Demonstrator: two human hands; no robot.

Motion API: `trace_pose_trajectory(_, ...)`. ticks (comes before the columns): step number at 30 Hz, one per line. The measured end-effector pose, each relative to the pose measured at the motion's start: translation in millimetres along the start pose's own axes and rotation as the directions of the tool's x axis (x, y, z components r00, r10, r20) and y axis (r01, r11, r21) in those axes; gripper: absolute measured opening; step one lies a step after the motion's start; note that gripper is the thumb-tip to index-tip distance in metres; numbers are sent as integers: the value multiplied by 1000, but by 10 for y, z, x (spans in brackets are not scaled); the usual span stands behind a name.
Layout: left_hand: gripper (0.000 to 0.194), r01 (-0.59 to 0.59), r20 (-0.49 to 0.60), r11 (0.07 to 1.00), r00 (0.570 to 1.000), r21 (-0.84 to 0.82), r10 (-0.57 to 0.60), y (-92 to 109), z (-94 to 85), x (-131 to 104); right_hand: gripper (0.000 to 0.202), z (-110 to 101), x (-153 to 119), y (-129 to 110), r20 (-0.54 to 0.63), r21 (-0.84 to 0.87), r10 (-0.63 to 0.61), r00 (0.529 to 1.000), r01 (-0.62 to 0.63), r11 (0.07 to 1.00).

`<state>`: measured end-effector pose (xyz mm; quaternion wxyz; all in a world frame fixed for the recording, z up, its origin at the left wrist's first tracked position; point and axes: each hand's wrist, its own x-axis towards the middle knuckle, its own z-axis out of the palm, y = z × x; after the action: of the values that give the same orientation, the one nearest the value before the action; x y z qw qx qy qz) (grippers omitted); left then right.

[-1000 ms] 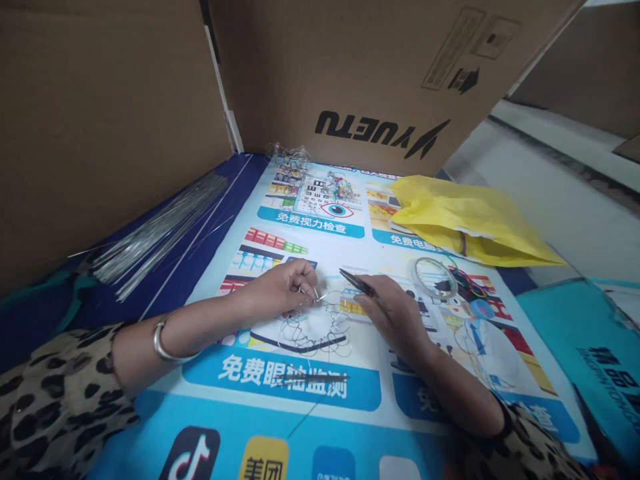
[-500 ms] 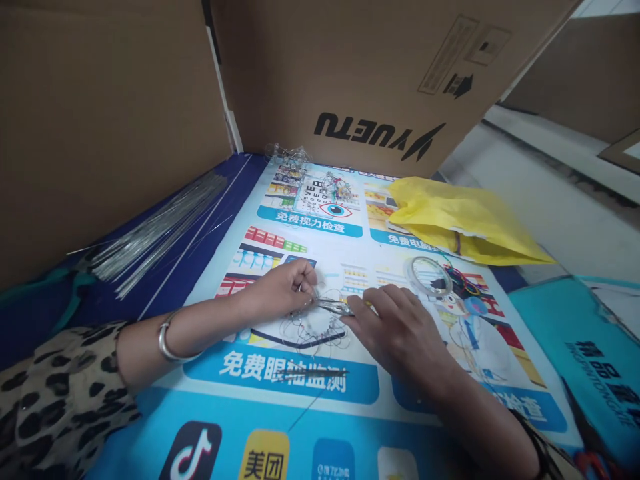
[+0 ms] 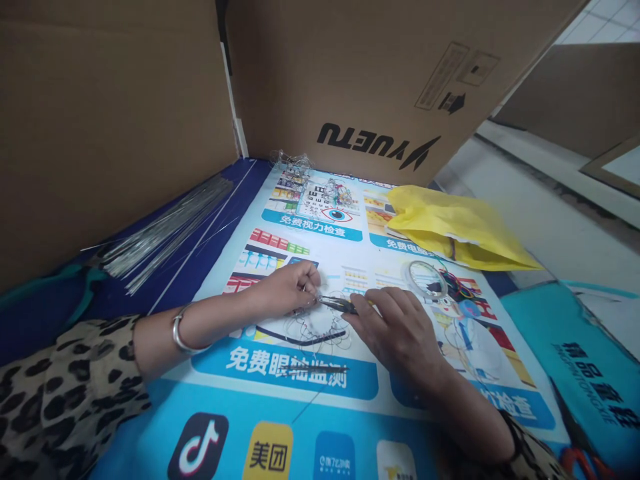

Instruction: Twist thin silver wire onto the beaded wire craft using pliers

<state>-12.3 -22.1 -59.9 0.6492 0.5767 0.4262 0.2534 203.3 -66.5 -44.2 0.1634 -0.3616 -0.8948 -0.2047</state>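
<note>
Thin silver wire bent into loops (image 3: pixel 320 328) hangs and lies just below my hands, over the printed sheet. My left hand (image 3: pixel 295 290) is closed, its thumb and fingertips pinching part of this wire. In my right hand (image 3: pixel 393 327) is a pair of pliers (image 3: pixel 337 304), the fingers wrapped round the handles. The jaws point left and meet the wire at my left fingertips. Nearer me on the sheet lies a slim dark piece (image 3: pixel 314 369), its kind unclear. One straight wire (image 3: pixel 306 408) lies below it.
A bundle of straight wires (image 3: pixel 170 230) lies at left. Tangled wire pieces (image 3: pixel 293 163) sit at the back. On the right are a wire coil (image 3: pixel 427 279), a yellow bag (image 3: pixel 455 223) and a teal bag (image 3: pixel 555 353). Cardboard walls (image 3: pixel 350 80) stand behind.
The camera view has shifted slightly. The pliers have turned a little, and their jaws now show narrower. Both hands keep nearly the same place and grip.
</note>
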Motion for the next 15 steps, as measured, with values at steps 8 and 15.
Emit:
trace_pose_trajectory(8, 20, 6, 43, 1000, 999, -9, -6, 1, -18, 7, 21, 32, -28, 73, -34, 39, -52, 998, 53, 998)
trace_pose_trajectory(15, 21, -17, 75, 1000, 997, 7, 17, -43, -46, 23, 18, 3, 36, 92, 18, 31, -92, 996, 91, 995)
